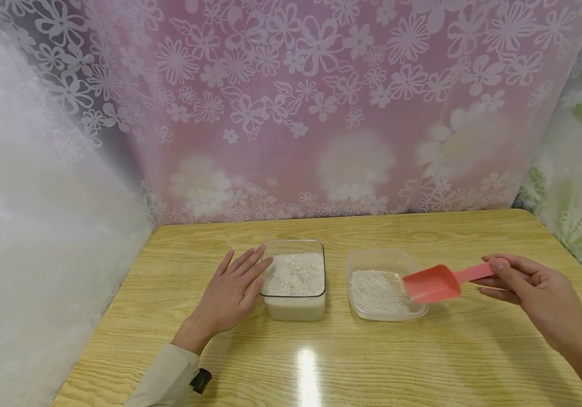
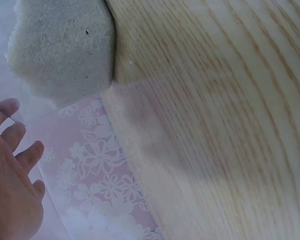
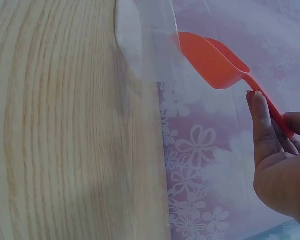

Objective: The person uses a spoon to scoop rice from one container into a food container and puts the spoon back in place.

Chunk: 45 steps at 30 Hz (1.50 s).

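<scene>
A: From where I stand, what occupies the right of the table?

B: A red scoop (image 1: 433, 284), its blade over the right edge of a clear plastic tub (image 1: 387, 317), its handle extending to the right. The right-wrist view shows the blade's tip beside the rim; contact cannot be determined.

A: And the hand that bears it?

B: The right hand (image 1: 540, 294) grasps the handle, thumb above, fingers beneath. The wrist lies lower than the fingertips; the bare forearm enters from the lower right.

A: The tub's contents?

B: White grains (image 1: 377, 289), heaped toward the left side, thinner toward the right.

A: And to its left?

B: A dark-rimmed clear container (image 1: 293, 295), just apart from the tub, more deeply filled with similar pale grain (image 1: 296, 271).

A: The second hand?

B: The left hand (image 1: 232, 288), grasping nothing: back upward, fingers extended and somewhat spread, fingertips resting at the container's left rim. The forearm slants up from below, in a pale sleeve (image 1: 166, 373) with a black object (image 1: 201, 381) beside the cuff.

A: The surroundings?

B: A wood-grained table (image 1: 250, 367); behind it, a pink curtain (image 1: 280, 113) with white flowers.
</scene>
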Each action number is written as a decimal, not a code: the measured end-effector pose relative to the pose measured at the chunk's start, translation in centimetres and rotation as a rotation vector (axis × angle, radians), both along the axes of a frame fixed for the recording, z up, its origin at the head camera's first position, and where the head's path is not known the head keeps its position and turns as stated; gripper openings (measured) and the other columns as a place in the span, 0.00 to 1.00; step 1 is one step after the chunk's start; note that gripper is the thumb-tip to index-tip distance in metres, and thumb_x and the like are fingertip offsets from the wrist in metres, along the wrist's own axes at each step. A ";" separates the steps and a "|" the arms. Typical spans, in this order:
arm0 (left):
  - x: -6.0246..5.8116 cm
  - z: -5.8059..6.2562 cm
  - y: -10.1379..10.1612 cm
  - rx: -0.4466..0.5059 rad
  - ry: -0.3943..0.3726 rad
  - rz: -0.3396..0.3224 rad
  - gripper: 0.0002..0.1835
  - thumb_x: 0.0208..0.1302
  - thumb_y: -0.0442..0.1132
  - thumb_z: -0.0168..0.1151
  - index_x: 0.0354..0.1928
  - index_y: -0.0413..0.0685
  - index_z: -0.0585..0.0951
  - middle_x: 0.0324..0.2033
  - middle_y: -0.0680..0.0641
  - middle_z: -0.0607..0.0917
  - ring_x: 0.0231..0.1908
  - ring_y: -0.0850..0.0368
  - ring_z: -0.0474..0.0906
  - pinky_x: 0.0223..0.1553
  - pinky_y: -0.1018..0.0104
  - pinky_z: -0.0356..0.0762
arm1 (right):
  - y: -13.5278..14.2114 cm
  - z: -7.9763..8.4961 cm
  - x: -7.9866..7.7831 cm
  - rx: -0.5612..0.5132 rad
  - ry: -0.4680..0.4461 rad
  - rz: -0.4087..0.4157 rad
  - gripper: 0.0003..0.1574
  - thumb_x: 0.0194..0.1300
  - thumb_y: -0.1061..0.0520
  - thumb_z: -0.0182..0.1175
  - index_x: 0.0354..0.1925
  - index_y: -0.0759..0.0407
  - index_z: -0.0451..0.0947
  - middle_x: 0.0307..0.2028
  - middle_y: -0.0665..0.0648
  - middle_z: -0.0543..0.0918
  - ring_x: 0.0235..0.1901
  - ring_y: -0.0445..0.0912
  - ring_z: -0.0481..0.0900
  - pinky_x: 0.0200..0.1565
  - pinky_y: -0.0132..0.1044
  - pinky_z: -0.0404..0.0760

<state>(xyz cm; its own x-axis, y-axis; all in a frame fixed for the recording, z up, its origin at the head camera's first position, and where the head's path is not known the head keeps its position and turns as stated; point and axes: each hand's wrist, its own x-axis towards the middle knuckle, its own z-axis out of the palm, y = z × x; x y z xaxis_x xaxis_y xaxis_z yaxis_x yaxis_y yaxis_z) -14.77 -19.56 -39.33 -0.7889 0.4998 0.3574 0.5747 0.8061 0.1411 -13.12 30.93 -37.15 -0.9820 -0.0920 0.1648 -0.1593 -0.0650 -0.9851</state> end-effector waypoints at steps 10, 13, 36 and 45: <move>0.1 -0.1 -0.1 -0.004 -0.001 0.005 0.24 0.77 0.49 0.36 0.70 0.56 0.66 0.72 0.52 0.57 0.70 0.52 0.54 0.70 0.48 0.39 | -0.2 0.4 0.3 0.104 0.070 0.014 0.17 0.72 0.65 0.49 0.54 0.57 0.78 0.42 0.53 0.86 0.37 0.46 0.85 0.37 0.36 0.82; 0.1 0.0 -0.1 0.002 -0.006 0.008 0.25 0.77 0.50 0.34 0.70 0.57 0.66 0.72 0.53 0.57 0.70 0.52 0.54 0.70 0.49 0.39 | -0.6 0.7 0.4 0.219 0.084 -0.037 0.16 0.73 0.62 0.50 0.55 0.58 0.77 0.42 0.50 0.86 0.36 0.45 0.85 0.36 0.36 0.82; 0.0 0.2 -0.1 -0.028 -0.012 0.012 0.25 0.77 0.50 0.34 0.71 0.56 0.66 0.72 0.52 0.57 0.70 0.51 0.54 0.70 0.49 0.39 | -6.7 2.6 -1.9 -0.491 -0.010 0.109 0.13 0.71 0.66 0.50 0.49 0.71 0.77 0.40 0.65 0.84 0.39 0.53 0.85 0.42 0.41 0.81; 0.0 0.2 0.0 -0.028 -0.007 0.012 0.24 0.76 0.46 0.41 0.70 0.56 0.66 0.72 0.52 0.58 0.70 0.52 0.54 0.70 0.49 0.39 | -10.8 3.1 -2.7 -0.476 -0.006 0.164 0.13 0.71 0.64 0.51 0.48 0.69 0.78 0.40 0.63 0.85 0.38 0.51 0.85 0.43 0.40 0.81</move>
<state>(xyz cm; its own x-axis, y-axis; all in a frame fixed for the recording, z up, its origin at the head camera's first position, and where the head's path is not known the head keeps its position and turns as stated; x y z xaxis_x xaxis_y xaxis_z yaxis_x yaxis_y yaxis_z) -14.77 -19.57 -39.13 -0.7974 0.4996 0.3384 0.5638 0.8168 0.1226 -15.83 20.10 -34.02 -0.9620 -0.1613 0.2205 -0.1036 -0.5314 -0.8408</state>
